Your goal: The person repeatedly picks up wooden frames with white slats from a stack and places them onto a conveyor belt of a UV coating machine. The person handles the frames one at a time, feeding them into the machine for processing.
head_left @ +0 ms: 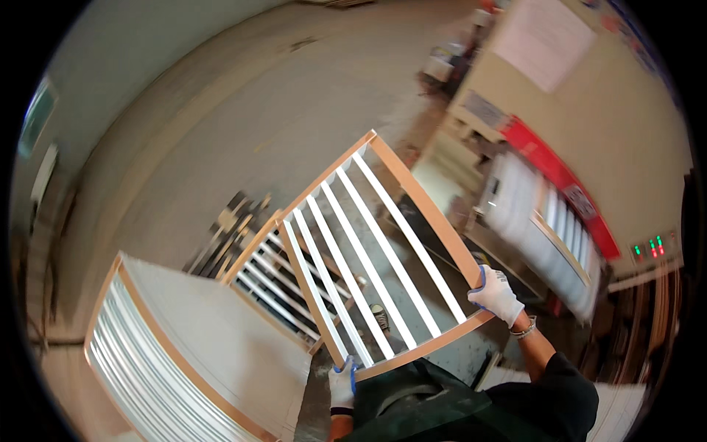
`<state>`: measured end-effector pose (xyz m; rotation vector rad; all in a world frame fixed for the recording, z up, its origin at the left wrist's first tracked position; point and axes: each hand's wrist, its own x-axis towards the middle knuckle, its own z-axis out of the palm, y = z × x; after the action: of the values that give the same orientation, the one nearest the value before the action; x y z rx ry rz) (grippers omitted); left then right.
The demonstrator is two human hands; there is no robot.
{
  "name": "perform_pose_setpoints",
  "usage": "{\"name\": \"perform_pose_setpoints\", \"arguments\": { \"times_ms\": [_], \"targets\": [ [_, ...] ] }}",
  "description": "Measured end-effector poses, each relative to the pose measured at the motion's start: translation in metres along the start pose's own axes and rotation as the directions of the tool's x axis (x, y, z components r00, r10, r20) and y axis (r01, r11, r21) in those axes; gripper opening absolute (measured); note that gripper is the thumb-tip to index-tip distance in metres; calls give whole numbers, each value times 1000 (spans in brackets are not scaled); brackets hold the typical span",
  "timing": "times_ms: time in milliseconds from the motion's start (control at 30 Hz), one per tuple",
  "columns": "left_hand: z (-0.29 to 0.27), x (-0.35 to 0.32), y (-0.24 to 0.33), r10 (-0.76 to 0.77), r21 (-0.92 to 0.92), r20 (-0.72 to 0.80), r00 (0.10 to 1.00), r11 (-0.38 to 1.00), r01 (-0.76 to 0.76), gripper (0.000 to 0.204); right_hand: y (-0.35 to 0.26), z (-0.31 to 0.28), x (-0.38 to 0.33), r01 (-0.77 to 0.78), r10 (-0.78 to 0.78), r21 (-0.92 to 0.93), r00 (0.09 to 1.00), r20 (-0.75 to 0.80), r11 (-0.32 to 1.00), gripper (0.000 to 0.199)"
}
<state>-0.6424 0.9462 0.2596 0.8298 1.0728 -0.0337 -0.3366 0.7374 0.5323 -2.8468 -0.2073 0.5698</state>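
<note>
While both gloved hands are clamped on it, the slatted panel (pixel 375 254) sits tilted up in the air in front of the person, so that's pretty much the whole scene. Right hand (pixel 497 293), white glove, is curled around the panel's near right corner, fingers wrapped over the tan wooden frame where the side rail meets the bottom rail. Left hand (pixel 342 383), same kind of glove with a bit of blue trim, is closed on the bottom left corner, down close to the body. The panel itself is a tan frame with white slats running lengthwise, far end pointing away over the concrete floor (pixel 221 125).

Just behind and left of it there's another slatted panel (pixel 269 276) lying lower. Further left sits a big stack of panels (pixel 169 353), with a flat pale sheet on top. Off to the right, a blurry stack of white slats (pixel 537 228) sits by a red-trimmed machine (pixel 560 180).
</note>
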Motion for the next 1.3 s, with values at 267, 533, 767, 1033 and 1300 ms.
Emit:
{"name": "perform_pose_setpoints", "arguments": {
  "times_ms": [267,533,767,1033,1300],
  "targets": [
    [34,-68,112,201,432,370,907,827,-360,30,109,7,-221,-184,343,366,831,-438,912,44],
    [129,-136,127,276,678,577,769,363,-639,50,249,89,-320,-87,600,780,693,-399,620,35],
    [212,-176,84,230,694,670,706,142,-705,54,340,118,-349,-43,654,854,664,-363,518,24],
    [242,-153,32,162,419,906,391,-212,-883,37,431,93,-327,-45,620,876,725,-301,479,24],
    [304,-157,38,50,526,838,543,184,-830,31,472,60,-296,39,589,989,800,-116,143,15]
  ]
}}
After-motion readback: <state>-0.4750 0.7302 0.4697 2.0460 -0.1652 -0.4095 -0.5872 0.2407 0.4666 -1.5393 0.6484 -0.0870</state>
